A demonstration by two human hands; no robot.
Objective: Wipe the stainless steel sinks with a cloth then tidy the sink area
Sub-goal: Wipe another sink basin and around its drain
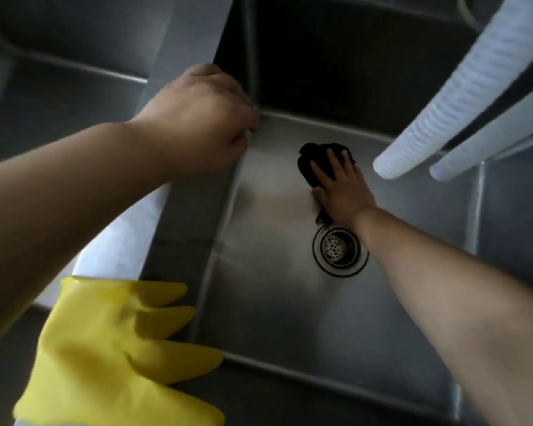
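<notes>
Head view only. Wiping step underway, first half of task. Right hand [342, 192] flat on black cloth [313, 167], fingers [333, 158] straight and spread, pressing cloth onto sink [259, 302] floor, not curled round it. Cloth mostly beyond and left of those fingers, a tail trailing back under the palm toward the drain strainer [339, 249], which sits just behind the wrist. Left hand [197, 118] braced on the divider rim [194, 41] between the two basins, fingers curled over the edge at the basin's far-left corner, gripping the rim, holding nothing else. Yellow rubber glove [111, 358] draped on the near counter edge, well behind both hands, untouched. Two pale ribbed hoses [462, 96] hanging in from upper right, ends just right of the cloth fingers. Second basin [59, 96] left of the left hand, partly seen. Next move likely: sweep cloth across remaining floor and walls, keep pressure flat, skirt drain and hoses. Tidying not yet begun, by the look of the glove.
</notes>
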